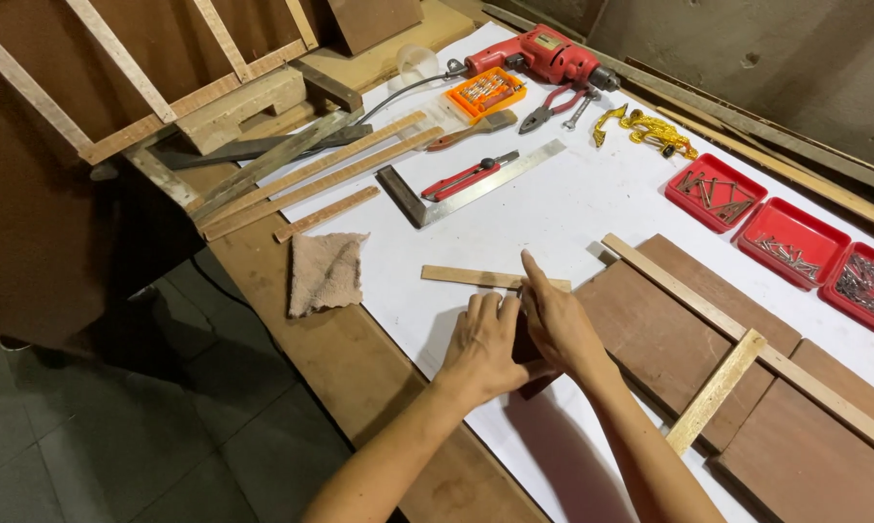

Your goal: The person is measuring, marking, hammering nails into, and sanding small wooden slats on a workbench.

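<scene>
Left hand [482,344] and right hand [556,324] close together on a small dark brown panel [526,351], mostly hidden beneath them, at the near end of a thin wood strip [475,278] on the white tabletop [553,208]. Panel judged light, stiff, thin-edged; best held by opposite edges. Strip judged light, liable to snap if bent; support near mid-length.
</scene>
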